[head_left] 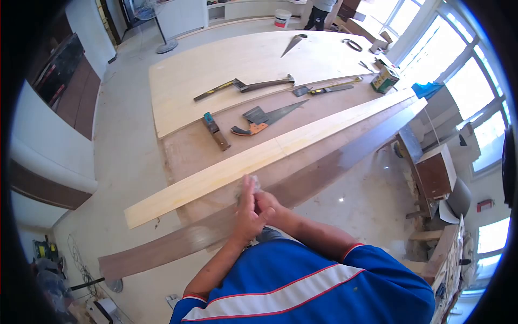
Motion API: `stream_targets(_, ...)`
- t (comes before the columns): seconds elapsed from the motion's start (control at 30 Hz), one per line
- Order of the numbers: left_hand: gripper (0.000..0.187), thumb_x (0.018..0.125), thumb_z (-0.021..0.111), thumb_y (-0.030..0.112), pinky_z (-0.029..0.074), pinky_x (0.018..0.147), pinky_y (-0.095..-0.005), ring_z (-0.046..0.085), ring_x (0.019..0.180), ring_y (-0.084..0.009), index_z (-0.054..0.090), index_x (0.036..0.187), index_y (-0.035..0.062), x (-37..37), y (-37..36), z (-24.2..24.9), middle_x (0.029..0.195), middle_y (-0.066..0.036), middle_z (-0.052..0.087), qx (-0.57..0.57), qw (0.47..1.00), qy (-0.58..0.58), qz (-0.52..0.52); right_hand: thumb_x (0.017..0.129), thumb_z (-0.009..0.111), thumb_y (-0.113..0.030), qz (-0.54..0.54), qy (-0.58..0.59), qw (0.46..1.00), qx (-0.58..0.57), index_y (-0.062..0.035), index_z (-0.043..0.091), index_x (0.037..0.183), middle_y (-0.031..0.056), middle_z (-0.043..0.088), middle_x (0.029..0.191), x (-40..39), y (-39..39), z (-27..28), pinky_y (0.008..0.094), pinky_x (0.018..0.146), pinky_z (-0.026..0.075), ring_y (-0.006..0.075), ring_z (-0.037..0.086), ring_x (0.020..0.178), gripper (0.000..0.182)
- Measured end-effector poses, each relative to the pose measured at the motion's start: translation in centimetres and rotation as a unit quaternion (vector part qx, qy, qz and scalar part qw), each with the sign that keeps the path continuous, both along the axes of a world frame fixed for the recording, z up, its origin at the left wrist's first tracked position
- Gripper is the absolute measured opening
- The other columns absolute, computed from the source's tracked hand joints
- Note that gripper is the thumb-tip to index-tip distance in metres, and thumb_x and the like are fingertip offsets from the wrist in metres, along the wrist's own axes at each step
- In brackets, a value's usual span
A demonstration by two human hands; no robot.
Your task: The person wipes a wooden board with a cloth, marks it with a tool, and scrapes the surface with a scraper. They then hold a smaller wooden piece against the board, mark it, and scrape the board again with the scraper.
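Note:
My left hand (248, 211) and my right hand (267, 208) are together in front of my body, above a long brown strip (216, 229). The fingers of my left hand point forward and lie close together. A small pale, crumpled thing (255, 183) shows at the fingers; which hand holds it is hard to tell. The fingers of my right hand curl in against the left and are partly hidden. Beyond the hands a long pale wooden board (216, 183) lies across the worktable.
On the worktable (189, 65) lie an orange-handled saw (256, 128), a wooden plane (217, 132), a hammer (267, 85), another saw (294, 45) and a green box (384, 79). A person (319, 13) stands beyond it, near a white bucket (281, 18).

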State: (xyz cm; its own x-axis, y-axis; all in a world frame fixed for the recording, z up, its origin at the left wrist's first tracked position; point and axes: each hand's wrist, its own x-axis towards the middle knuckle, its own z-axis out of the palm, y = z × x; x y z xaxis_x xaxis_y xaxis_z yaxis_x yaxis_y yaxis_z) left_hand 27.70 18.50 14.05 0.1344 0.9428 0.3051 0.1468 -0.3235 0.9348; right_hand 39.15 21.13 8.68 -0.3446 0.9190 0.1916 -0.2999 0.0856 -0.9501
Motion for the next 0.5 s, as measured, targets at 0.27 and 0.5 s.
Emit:
stream_targets(0.27,0.080,0.093,0.077,0.021,0.037,0.115,-0.0437,0.044,0.143,-0.0323,0.032,0.156,-0.0006,4.2,-0.3,-2.9,0.156,-0.021,0.041,-0.234,0.954,-0.186,-0.005,0.100,0.061,-0.021,-0.182,-0.015,0.949,-0.258,-0.0043,0.063,0.121,0.0055,0.069,0.101,10.2,12.1,7.2,0.0326,0.070,0.055,0.0153,0.066,0.085,0.027)
stream_targets(0.5,0.057,0.094,0.071,0.012,0.053,0.097,-0.0337,0.064,0.118,-0.0237,0.049,0.143,-0.0043,4.8,2.3,-7.7,0.137,-0.019,0.060,-0.300,0.939,-0.134,0.099,0.089,0.070,-0.018,-0.305,-0.137,0.916,-0.220,-0.0023,0.066,0.108,0.0053,0.067,0.092,26.2,29.1,3.6,0.0321,0.066,0.054,0.0147,0.064,0.079,0.026)
